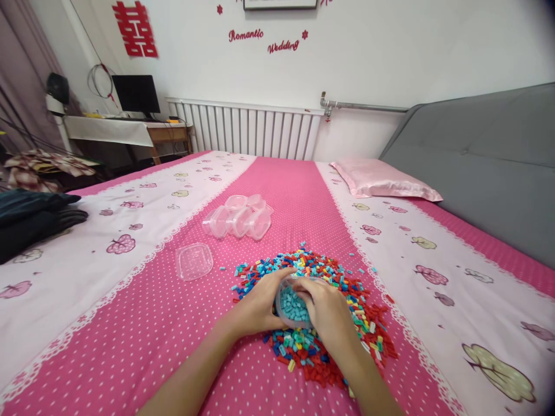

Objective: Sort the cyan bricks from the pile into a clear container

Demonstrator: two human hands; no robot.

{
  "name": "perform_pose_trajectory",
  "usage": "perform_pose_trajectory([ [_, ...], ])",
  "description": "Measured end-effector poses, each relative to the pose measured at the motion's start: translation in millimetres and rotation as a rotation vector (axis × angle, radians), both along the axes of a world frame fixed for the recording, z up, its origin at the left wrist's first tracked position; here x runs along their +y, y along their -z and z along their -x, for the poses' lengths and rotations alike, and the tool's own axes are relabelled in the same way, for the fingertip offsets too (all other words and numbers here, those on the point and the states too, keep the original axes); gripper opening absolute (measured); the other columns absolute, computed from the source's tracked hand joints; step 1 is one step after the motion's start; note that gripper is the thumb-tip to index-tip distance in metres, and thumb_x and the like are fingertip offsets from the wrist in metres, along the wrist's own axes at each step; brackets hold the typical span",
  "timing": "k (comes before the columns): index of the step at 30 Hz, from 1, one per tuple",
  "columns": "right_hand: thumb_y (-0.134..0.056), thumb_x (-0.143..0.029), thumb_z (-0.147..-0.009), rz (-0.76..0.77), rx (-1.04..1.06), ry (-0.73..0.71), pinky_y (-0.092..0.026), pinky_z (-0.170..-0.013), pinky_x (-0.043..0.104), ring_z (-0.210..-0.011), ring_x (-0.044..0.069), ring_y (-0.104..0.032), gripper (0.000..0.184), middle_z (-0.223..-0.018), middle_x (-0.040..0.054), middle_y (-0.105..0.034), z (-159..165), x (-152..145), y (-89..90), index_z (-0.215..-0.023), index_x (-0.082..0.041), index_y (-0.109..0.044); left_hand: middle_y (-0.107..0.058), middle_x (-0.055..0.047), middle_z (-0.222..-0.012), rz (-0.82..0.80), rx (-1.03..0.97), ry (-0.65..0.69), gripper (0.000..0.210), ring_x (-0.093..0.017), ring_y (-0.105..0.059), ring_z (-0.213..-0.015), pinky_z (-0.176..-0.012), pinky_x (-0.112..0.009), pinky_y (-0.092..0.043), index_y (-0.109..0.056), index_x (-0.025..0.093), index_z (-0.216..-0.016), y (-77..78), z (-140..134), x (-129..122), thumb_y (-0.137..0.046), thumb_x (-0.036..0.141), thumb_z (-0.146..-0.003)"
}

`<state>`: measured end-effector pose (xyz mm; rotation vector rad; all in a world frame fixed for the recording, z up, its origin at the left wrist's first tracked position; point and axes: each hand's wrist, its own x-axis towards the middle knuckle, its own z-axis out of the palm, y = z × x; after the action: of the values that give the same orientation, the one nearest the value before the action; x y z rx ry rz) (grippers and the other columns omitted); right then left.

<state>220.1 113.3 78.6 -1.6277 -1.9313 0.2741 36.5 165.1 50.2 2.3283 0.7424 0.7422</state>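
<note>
A clear plastic container (284,316), partly filled with light-blue building bricks (295,304), is held over a heap of small mixed bricks (323,361). My left hand (262,303) wraps round the container's left side, thumb at the near side and fingers at the far rim. Over the container's right side reaches my right hand (327,306), its fingers bent down into the opening. Those fingertips are partly hidden, and whatever they pinch does not show. Red, blue, yellow, green and white bricks spread around and beneath the container.
Left of the heap a clear plastic lid (195,262) lies on the pink dotted bedspread (173,346). Behind it stands a cluster of clear containers (238,218). A pink pillow (381,179) rests by the grey headboard (481,138); dark folded clothes (34,219) lie at the left edge.
</note>
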Motion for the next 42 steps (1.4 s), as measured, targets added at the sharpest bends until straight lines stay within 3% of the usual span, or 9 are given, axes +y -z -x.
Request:
perform_pose_trajectory([
  [5, -0.058, -0.010, -0.088, -0.011, -0.138, 0.045, -0.045, -0.072, 0.029, -0.085, 0.022, -0.069, 0.023, -0.090, 0.0030, -0.076, 5.9, 2.1, -3.5, -0.092, -0.027, -0.073, -0.046, -0.016, -0.151, -0.014, -0.006, 0.005, 0.099, -0.036, -0.045, -0.138, -0.114, -0.050, -0.038, -0.028, 0.024, -0.152, 0.1, -0.9, -0.1, -0.083, 0.052, -0.074],
  [10, -0.060, -0.008, -0.086, -0.012, -0.159, 0.058, -0.042, -0.070, 0.028, -0.083, 0.020, -0.068, 0.022, -0.090, 0.0028, -0.075, 9.8, 2.0, -6.8, -0.087, -0.027, -0.072, -0.046, -0.017, -0.150, -0.017, -0.001, 0.010, 0.098, -0.035, -0.046, -0.138, -0.114, -0.050, -0.037, -0.029, 0.024, -0.151, 0.8, -0.6, 0.6, -0.083, 0.051, -0.074],
  [18, -0.051, -0.014, -0.095, -0.069, -0.039, 0.008, -0.043, -0.075, 0.028, -0.083, 0.020, -0.064, 0.024, -0.086, 0.0034, -0.068, 2.2, -2.2, -2.9, -0.091, -0.025, -0.072, -0.045, -0.016, -0.152, 0.004, -0.001, -0.010, 0.099, -0.035, -0.045, -0.138, -0.114, -0.048, -0.038, -0.030, 0.024, -0.151, 0.8, 0.3, 0.7, -0.084, 0.051, -0.072],
  [29, -0.045, -0.015, -0.096, -0.076, 0.073, -0.019, -0.045, -0.076, 0.029, -0.082, 0.020, -0.063, 0.029, -0.089, 0.0056, -0.066, 1.7, -6.5, 0.7, -0.094, -0.024, -0.072, -0.044, -0.016, -0.152, 0.023, -0.007, -0.016, 0.100, -0.035, -0.045, -0.138, -0.114, -0.048, -0.038, -0.028, 0.024, -0.151, 2.8, 1.3, 1.4, -0.085, 0.045, -0.072],
  [32, -0.044, -0.020, -0.096, -0.145, 0.194, 0.013, -0.046, -0.080, 0.032, -0.086, 0.021, -0.064, 0.027, -0.091, 0.0060, -0.068, -9.4, -6.6, -3.4, -0.094, -0.023, -0.071, -0.044, -0.016, -0.152, 0.052, -0.029, -0.019, 0.099, -0.035, -0.046, -0.138, -0.114, -0.048, -0.039, -0.027, 0.023, -0.151, 2.0, 4.3, 3.6, -0.085, 0.043, -0.072],
  [35, -0.045, -0.031, -0.098, -0.233, 0.349, 0.141, -0.047, -0.082, 0.034, -0.088, 0.022, -0.065, 0.025, -0.091, 0.0056, -0.070, -33.3, -2.8, -4.5, -0.100, -0.023, -0.068, -0.051, -0.016, -0.145, 0.115, -0.090, -0.045, 0.096, -0.033, -0.052, -0.131, -0.110, -0.047, -0.042, -0.024, 0.022, -0.150, -0.3, 10.7, 9.2, -0.082, 0.036, -0.074],
  [38, -0.046, -0.039, -0.096, -0.203, 0.466, 0.260, -0.048, -0.079, 0.034, -0.083, 0.022, -0.067, 0.028, -0.085, 0.0047, -0.071, -61.8, 5.2, 1.5, -0.104, -0.021, -0.065, -0.055, -0.014, -0.139, 0.144, -0.160, -0.103, 0.090, -0.030, -0.056, -0.127, -0.109, -0.047, -0.042, -0.023, 0.023, -0.148, -2.4, 17.1, 15.9, -0.078, 0.030, -0.077],
  [42, -0.048, -0.039, -0.093, -0.153, 0.550, 0.269, -0.049, -0.079, 0.034, -0.083, 0.023, -0.068, 0.028, -0.082, 0.0049, -0.071, -85.0, 14.4, 12.5, -0.103, -0.019, -0.065, -0.057, -0.014, -0.136, 0.170, -0.197, -0.152, 0.087, -0.029, -0.057, -0.125, -0.109, -0.047, -0.043, -0.021, 0.023, -0.148, -1.7, 20.6, 21.9, -0.073, 0.024, -0.078],
])
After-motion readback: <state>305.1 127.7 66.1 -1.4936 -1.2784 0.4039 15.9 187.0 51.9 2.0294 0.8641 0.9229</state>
